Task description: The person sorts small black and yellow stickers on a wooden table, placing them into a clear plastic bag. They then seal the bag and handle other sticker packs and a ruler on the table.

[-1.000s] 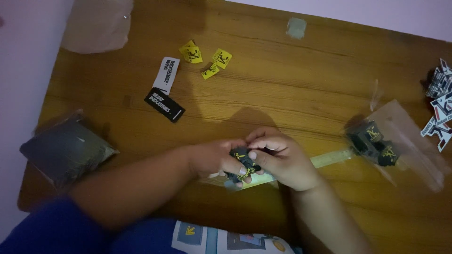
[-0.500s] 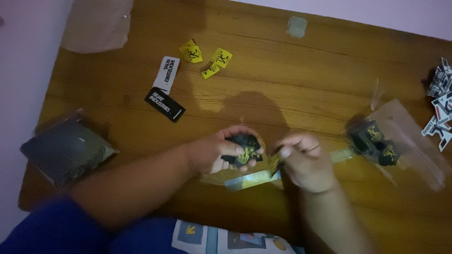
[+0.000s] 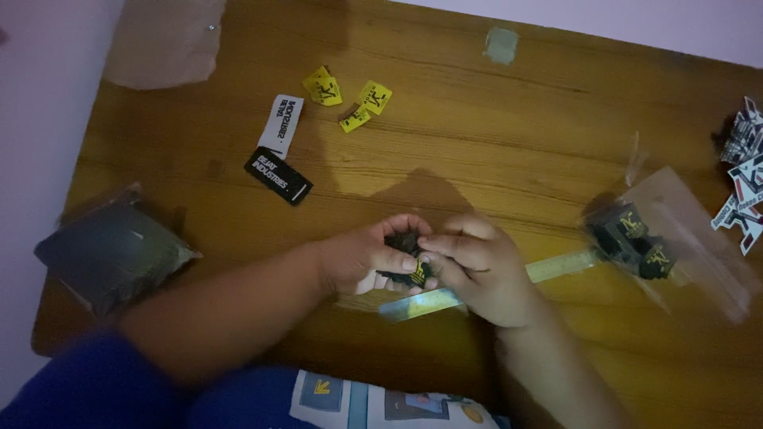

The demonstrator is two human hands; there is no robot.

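Wooden tabletop (image 3: pixel 493 151), brown and grained, under everything. Grey plastic pouch (image 3: pixel 107 250) at the left edge; clear plastic bag (image 3: pixel 691 238) at the right, with small black-and-yellow tags (image 3: pixel 636 242) inside its near end. Clear plastic ruler (image 3: pixel 556 268) flat on the wood, long axis running left to right with a slight rise toward the bag, partly hidden beneath the hands. Left hand (image 3: pixel 362 258) curled shut around a small bundle of black fabric tags with yellow print (image 3: pixel 409 262); right hand (image 3: pixel 481 266) touching it from the right, fingers pinched closed on the bundle's right edge. Bundle between both hands, just above the ruler, equally near each; its own long axis and facing too hidden by fingers to tell. Black rectangular label (image 3: pixel 278 175) and white rectangular label (image 3: pixel 281 125) farther left, apart from the hands. Small yellow tags (image 3: pixel 350 99) beyond those.
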